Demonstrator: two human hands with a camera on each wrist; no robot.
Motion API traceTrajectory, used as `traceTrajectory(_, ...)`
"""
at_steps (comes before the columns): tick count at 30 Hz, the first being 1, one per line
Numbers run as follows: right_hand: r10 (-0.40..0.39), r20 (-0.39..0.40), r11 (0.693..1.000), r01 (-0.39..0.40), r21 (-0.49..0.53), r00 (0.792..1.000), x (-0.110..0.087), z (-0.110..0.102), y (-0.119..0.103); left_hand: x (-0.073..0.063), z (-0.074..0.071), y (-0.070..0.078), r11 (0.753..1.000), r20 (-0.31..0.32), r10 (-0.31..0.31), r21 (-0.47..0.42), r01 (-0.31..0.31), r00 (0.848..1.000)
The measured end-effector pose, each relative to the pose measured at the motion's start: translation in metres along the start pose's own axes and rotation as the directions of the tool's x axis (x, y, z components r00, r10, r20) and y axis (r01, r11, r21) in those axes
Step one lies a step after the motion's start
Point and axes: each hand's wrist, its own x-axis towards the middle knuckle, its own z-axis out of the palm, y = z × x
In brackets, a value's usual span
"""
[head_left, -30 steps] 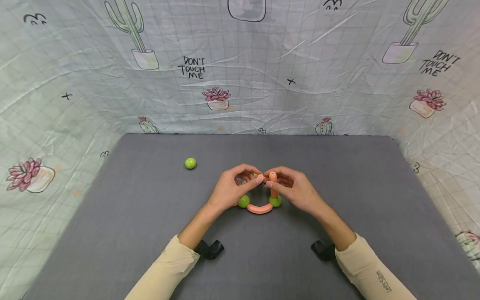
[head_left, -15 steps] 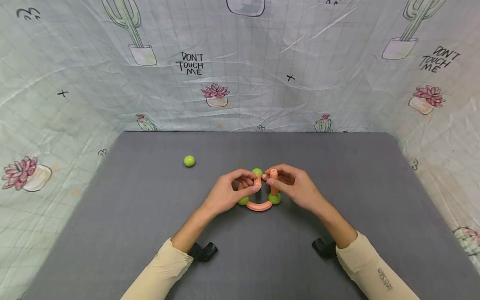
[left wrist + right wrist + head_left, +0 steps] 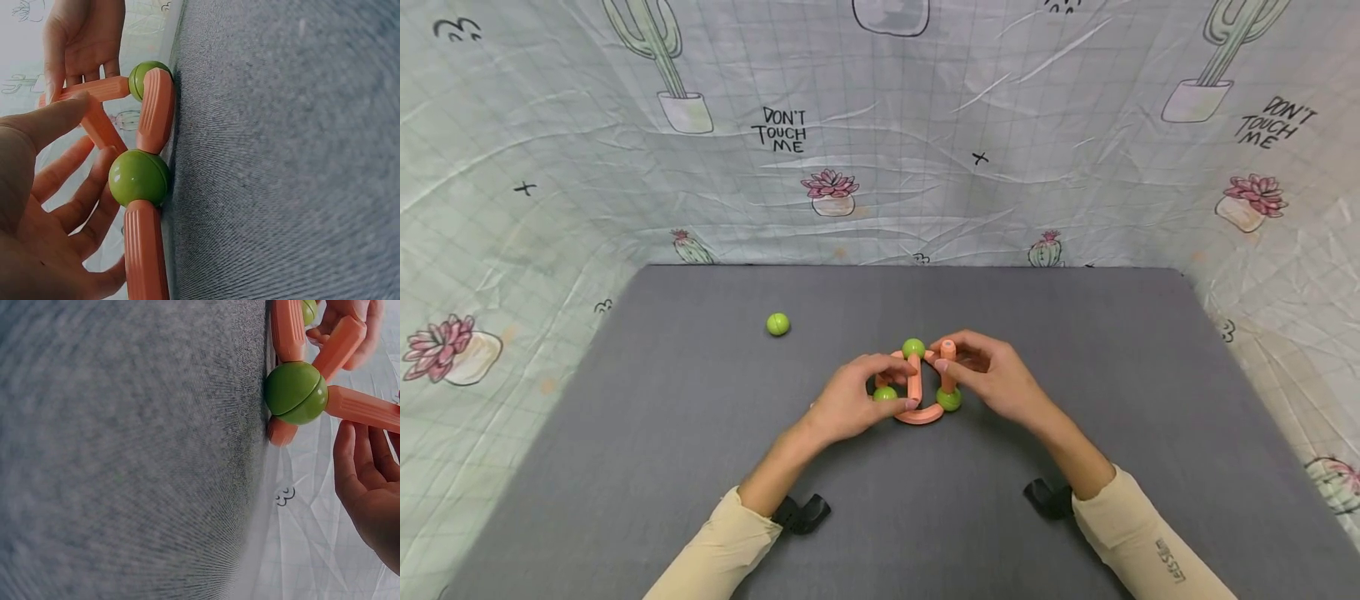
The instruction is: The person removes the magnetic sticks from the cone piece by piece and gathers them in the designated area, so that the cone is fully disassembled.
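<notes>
Orange curved rods [image 3: 921, 414] and three green balls form a ring on the grey table. My left hand [image 3: 850, 402] pinches a straight orange rod [image 3: 914, 380] between thumb and fingers. That rod's far end meets the far green ball [image 3: 913, 348] and it slants upward toward me. My right hand [image 3: 994, 377] holds an upright orange rod [image 3: 948, 354], its thumb on the near side. This upright rod stands on the right green ball [image 3: 296, 392]. The left green ball [image 3: 139, 177] sits beside my left fingers, partly covered by them in the head view.
A loose green ball [image 3: 778, 324] lies on the grey table [image 3: 1045, 308] to the back left. A printed cloth [image 3: 880, 125] hangs behind the table and along both sides. Black wrist mounts [image 3: 801, 514] show under both forearms.
My left hand has moved down toward me, tilting the straight rod lower from the far ball and uncovering that ball. The right hand stays on the upright rod.
</notes>
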Motion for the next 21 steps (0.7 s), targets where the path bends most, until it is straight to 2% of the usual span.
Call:
traceTrajectory(5, 0.002, -0.002, 1.0, -0.002, 0.001, 1.0, -0.0002, -0.0006, -0.0008, -0.0022, 0.0008, 0.0002, 0.998, -0.012, 0.037, 0.058, -0.036, 0.999)
traceTrajectory(12, 0.002, 0.008, 1.0, -0.002, 0.005, 1.0, -0.0008, -0.0009, 0.0011, -0.0042, 0.0027, -0.0007, 0.994, -0.012, 0.016, 0.106, -0.014, 1.0)
traceTrajectory(21, 0.01, -0.006, 1.0, -0.01, -0.015, 1.0, -0.0013, -0.0031, -0.0019, -0.0033, 0.0046, -0.0008, 0.986, -0.006, 0.031, 0.162, -0.03, 0.999)
